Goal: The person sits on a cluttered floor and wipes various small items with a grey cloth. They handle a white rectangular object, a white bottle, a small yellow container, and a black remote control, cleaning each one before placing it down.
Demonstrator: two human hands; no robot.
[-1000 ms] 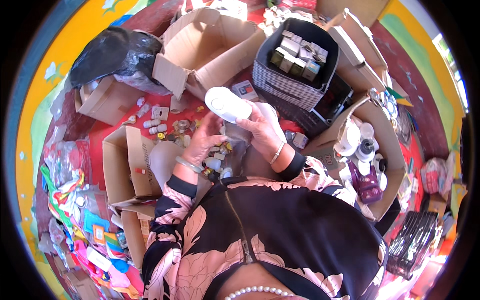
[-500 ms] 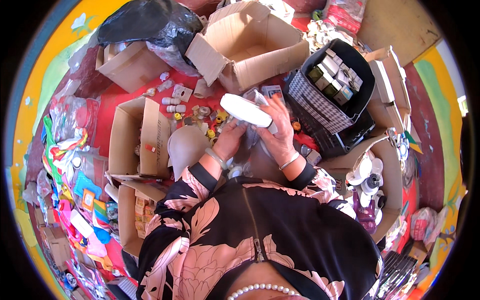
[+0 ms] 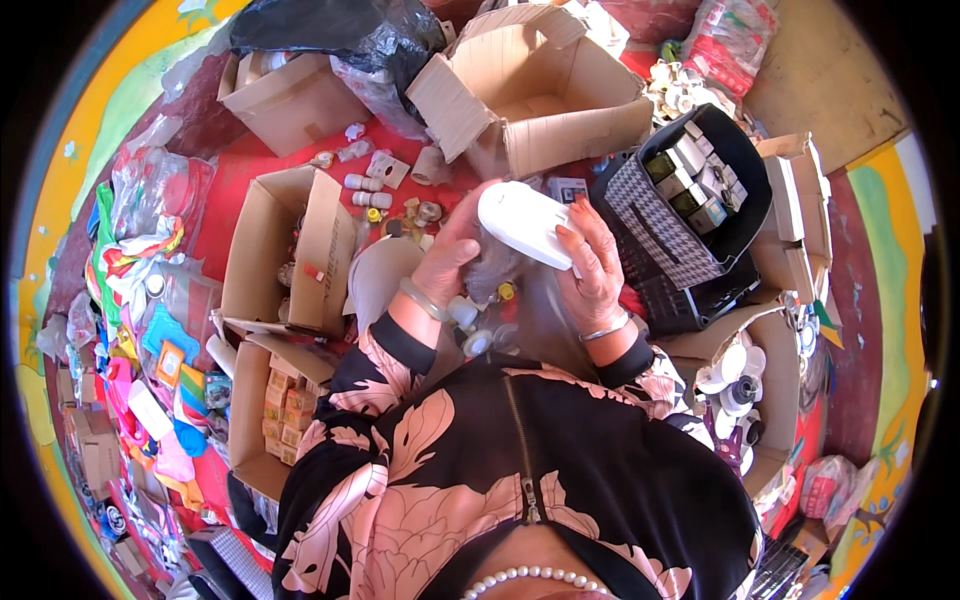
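"Grip first: how did the hands have it?"

"The right hand point(image 3: 592, 262) pinched the nearer end of a white oval device point(image 3: 527, 222), fingertips over its face, thumb out of sight. The left hand point(image 3: 448, 250) was at the other end, fingers partly behind the casing, so I couldn't tell whether they pinched or merely steadied it."

"And where was the device?"

"Up in front of the chest, tilted, with crumpled clear plastic point(image 3: 497, 265) just below it in view."

"What did good handling call for?"

"Support at both ends, I'd say, and light pressure, since the casing looked smooth and probably slippery. Turning it from the wrists seemed safer than sliding the fingers, and the plastic was best left out of them."

"Edges?"

"A houndstooth basket point(image 3: 660, 225) stood near the right hand, so a wide swing that way risked a knock. An open carton point(image 3: 578, 138) was ahead, flaps outward; another, the left carton point(image 3: 322, 250), stood beyond the left forearm."

"Room, then?"

"Best upward or back toward the chest, I judged. Red floor point(image 3: 236, 170) showed farther left, with white jars point(image 3: 372, 199) lying ahead of the left hand."
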